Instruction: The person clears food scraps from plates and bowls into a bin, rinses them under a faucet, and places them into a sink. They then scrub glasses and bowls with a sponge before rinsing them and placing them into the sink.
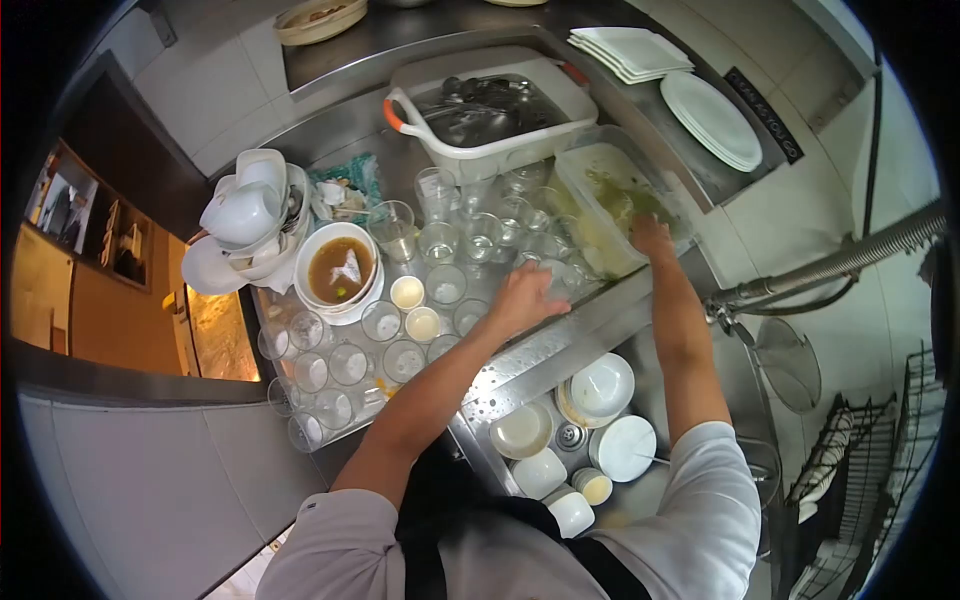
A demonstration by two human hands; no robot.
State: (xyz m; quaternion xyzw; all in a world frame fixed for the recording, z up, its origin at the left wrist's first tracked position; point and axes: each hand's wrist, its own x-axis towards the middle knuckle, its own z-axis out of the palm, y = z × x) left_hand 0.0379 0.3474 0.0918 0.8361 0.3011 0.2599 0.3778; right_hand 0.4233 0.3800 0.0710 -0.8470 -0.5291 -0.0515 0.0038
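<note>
My left hand (527,299) reaches over the front edge of the steel counter, its thumb and fingers apart, right beside a clear drinking glass (568,272). My right hand (652,236) dips into a clear plastic tub (652,163) of cloudy, greenish liquid with bits floating in it; its fingers are hidden there. Several drinking glasses (482,236) stand close together left of the tub. Two small cream-coloured cups (423,324) sit among more glasses nearer to me.
A white basin (489,151) of cutlery stands behind the glasses. At left are stacked white bowls (248,215) and a bowl of brown liquid (335,272). Dishes (622,448) lie in the sink below. White plates (710,120) rest at back right, above a spray hose (840,262).
</note>
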